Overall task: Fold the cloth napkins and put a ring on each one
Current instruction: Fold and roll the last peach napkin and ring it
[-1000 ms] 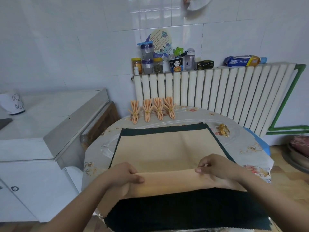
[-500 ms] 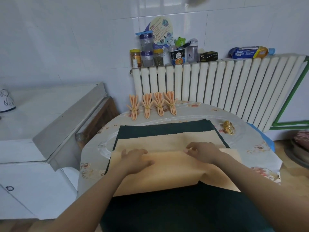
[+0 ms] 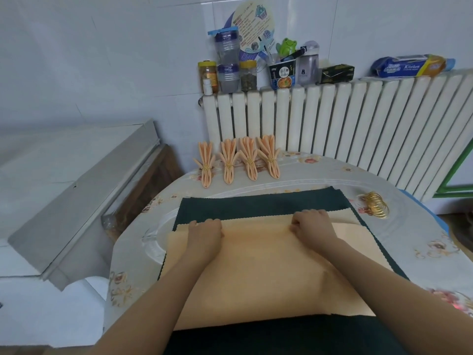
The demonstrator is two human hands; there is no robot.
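Peach napkin (image 3: 268, 272) edge in both hands' grip, left hand (image 3: 204, 235), right hand (image 3: 313, 225), "Kitchen" pack (image 3: 409, 66).

My left hand (image 3: 204, 235) and right hand (image 3: 313, 225), seen from above. Both hands are bare: I wear no gloves, and no rings, watch or bracelet show on the fingers or wrists. Both forearms are bare along all their visible length, from wrist to the lower edge of the view; no sleeve or cuff shows on either arm.
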